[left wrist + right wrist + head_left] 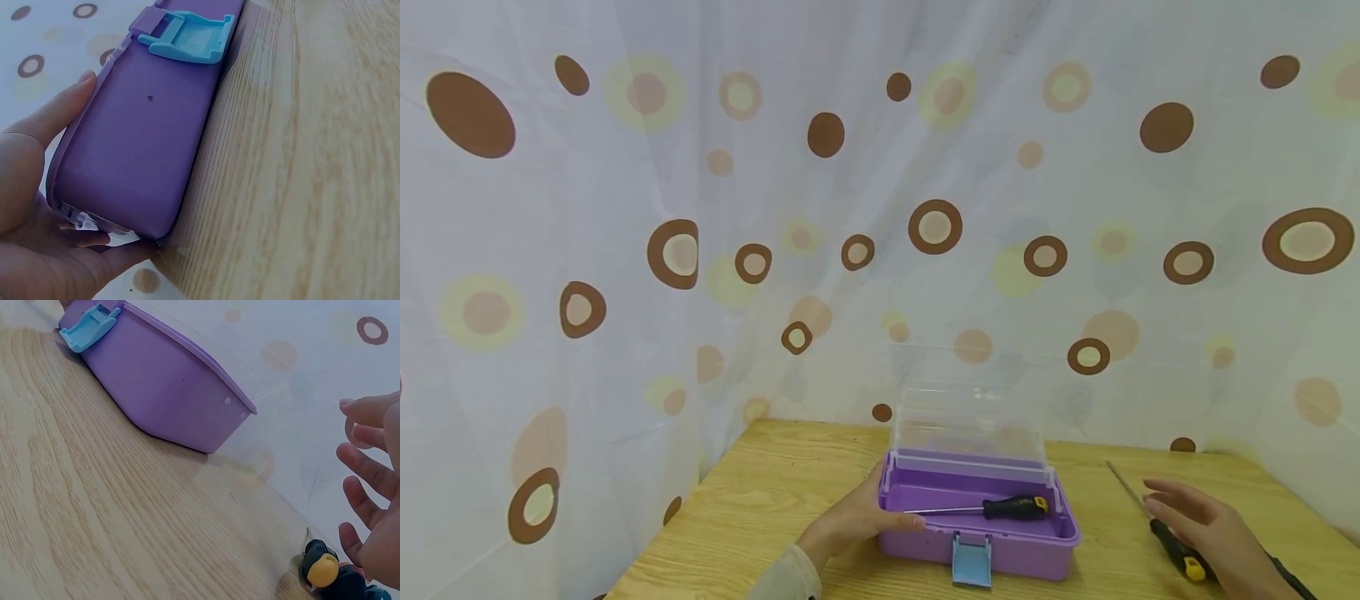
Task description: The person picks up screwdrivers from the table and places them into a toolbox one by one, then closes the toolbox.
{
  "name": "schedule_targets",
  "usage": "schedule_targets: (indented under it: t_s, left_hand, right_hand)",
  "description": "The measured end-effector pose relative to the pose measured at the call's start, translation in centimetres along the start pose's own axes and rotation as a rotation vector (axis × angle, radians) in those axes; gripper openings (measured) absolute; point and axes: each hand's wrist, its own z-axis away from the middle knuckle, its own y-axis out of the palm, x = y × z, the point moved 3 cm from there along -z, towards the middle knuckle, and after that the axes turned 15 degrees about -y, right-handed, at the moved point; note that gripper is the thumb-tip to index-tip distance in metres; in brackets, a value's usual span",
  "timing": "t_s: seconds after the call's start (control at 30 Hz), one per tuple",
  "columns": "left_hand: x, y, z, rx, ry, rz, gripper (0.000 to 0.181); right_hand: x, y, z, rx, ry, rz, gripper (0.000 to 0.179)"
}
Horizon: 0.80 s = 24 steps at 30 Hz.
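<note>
A purple toolbox (917,546) stands on the table, its clear lid (970,425) raised at the back and its light blue latch (972,560) hanging down in front. Inside lies a screwdriver (1015,507) with a black and yellow handle. My left hand (853,521) grips the box's left end, thumb over the front rim and fingers round the side. To the right of the box, my right hand (1213,525) hovers over a second screwdriver (1172,546), fingers loosely bent and holding nothing. That screwdriver's shaft points toward the back of the table.
Beyond my right hand, a dark handle (1291,577) shows, partly hidden by the wrist. In the right wrist view, several dark handles lie bunched near the yellow-ended screwdriver (323,570). A dotted curtain (865,167) hangs behind the wooden table (760,483).
</note>
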Motion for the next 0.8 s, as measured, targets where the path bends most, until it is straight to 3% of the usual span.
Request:
schedule_targets:
  t_s: [0.3, 0.8]
  left_hand:
    - [-0.16, 0.14, 0.11, 0.005, 0.004, 0.012, 0.116]
    - [-0.21, 0.10, 0.23, 0.002, 0.009, 0.021, 0.115]
  right_hand:
    - [-0.24, -0.51, 0.16, 0.005, -0.015, 0.101, 0.068]
    - [-0.39, -0.28, -0.26, 0.079, -0.078, 0.432, 0.065]
